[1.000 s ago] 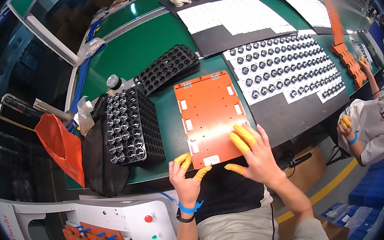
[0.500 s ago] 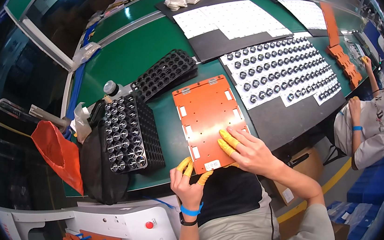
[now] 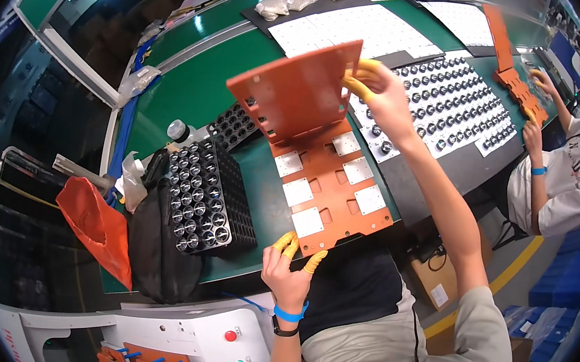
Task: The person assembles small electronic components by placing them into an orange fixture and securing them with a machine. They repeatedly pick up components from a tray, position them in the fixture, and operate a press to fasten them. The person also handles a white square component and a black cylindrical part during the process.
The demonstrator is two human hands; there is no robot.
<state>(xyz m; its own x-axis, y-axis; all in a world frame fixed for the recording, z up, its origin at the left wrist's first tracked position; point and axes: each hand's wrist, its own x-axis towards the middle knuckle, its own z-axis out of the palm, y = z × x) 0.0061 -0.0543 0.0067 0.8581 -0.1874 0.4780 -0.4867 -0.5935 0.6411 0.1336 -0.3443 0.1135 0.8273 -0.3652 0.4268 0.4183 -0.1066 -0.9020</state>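
White machine (image 3: 199,337): red lettering (image 3: 10,344) at left end, partly lost in shadow; brown cardboard (image 3: 429,272): white label (image 3: 439,296), print too small to read; co-worker's shirt (image 3: 557,184): dark print (image 3: 577,151), illegible

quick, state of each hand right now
Left hand: at a corner of the orange base; grip can't be told.
Right hand: closed, holding the raised orange lid.
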